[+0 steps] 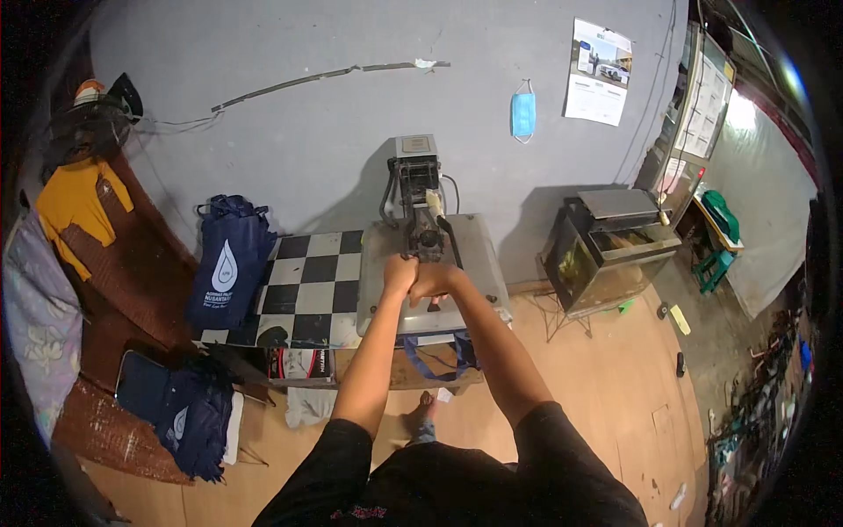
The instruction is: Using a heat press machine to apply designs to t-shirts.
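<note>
A heat press with a grey upper platen (pixel 474 263) stands on the table before me. Its control box (pixel 416 145) rises at the back near the wall. My left hand (pixel 400 275) and my right hand (pixel 436 282) are side by side, both closed around the press handle, which their fingers mostly hide. The platen is down, lying flat. From under its front edge hang the navy straps (pixel 413 362) of a fabric bag, whose body is hidden beneath the press.
Navy tote bags (pixel 224 277) with a white print lie on the checkered tabletop (pixel 316 270) at left. More navy bags (pixel 194 421) rest lower left, beside a phone-like dark flat object (pixel 141 385). A glass tank (pixel 612 263) on a wire stand is at right.
</note>
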A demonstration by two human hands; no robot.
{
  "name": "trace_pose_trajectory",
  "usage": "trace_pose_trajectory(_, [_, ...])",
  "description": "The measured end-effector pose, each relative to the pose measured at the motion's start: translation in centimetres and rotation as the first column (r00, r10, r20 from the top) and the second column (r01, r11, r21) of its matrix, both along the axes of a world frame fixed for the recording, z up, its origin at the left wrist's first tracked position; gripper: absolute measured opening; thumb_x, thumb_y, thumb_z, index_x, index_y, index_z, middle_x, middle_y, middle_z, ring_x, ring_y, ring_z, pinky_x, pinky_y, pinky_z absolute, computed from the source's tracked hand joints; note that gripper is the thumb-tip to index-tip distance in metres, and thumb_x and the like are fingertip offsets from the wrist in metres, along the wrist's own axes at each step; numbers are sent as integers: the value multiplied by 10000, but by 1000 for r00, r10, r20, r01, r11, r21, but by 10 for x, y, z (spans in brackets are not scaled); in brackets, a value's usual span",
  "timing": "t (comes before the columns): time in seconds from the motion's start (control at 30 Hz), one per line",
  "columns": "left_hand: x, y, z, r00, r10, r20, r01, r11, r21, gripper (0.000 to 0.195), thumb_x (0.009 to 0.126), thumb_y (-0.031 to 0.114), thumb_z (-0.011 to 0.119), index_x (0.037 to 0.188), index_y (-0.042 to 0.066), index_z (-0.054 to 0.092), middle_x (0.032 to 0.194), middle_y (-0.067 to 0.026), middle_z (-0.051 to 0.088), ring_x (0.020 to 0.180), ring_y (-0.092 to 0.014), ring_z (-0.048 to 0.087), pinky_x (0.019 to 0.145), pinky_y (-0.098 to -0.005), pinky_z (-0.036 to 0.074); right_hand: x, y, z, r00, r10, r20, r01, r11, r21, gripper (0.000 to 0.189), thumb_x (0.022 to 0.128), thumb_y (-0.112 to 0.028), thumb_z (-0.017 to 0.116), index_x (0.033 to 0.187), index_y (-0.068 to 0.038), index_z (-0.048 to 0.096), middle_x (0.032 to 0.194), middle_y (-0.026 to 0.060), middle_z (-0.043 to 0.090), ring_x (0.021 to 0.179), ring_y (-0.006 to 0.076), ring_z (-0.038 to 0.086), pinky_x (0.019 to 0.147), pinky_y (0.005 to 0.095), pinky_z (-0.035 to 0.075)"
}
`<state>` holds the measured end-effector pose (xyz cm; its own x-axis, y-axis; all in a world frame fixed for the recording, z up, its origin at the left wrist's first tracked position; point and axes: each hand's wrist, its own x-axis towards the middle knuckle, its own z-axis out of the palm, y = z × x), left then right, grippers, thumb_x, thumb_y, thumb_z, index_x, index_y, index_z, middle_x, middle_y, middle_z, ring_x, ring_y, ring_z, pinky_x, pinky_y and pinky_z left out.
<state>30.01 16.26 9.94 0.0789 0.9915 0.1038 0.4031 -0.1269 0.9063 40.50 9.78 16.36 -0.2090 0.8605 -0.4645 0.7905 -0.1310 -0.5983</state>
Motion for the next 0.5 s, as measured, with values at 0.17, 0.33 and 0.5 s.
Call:
trace_pose_trajectory(0.17, [-3, -2, 1, 1000, -12, 20, 13, 999, -30, 309, 783, 233, 596, 818, -62, 679, 799, -316, 632, 855, -455, 644, 745, -489, 493, -3, -6, 12, 1000, -26, 5, 26, 999, -24, 327, 601, -273, 791, 758, -48, 613, 736, 53, 626, 560, 195, 608, 489, 352, 472])
trace_pose_trajectory(0.33, [3, -1, 0, 1000, 19, -24, -20, 999, -43, 313, 792, 232, 595, 832, -68, 676, 807, -314, 637, 857, -454, 646, 741, -486, 494, 1, -4, 5, 1000, -26, -14, 26, 1000, -11, 328, 601, -275, 792, 758, -50, 613, 714, 51, 621, 555, 195, 604, 490, 352, 468])
trace_pose_trajectory(0.5, [-1, 10, -11, 1000, -12, 5, 13, 999, -34, 311, 794, 226, 598, 850, -71, 674, 818, -311, 641, 851, -454, 646, 740, -482, 494, -1, 6, -4, 1000, -3, 19, 3, 1000, -28, 323, 607, -282, 789, 761, -56, 617, 679, 51, 614, 551, 187, 602, 494, 348, 466])
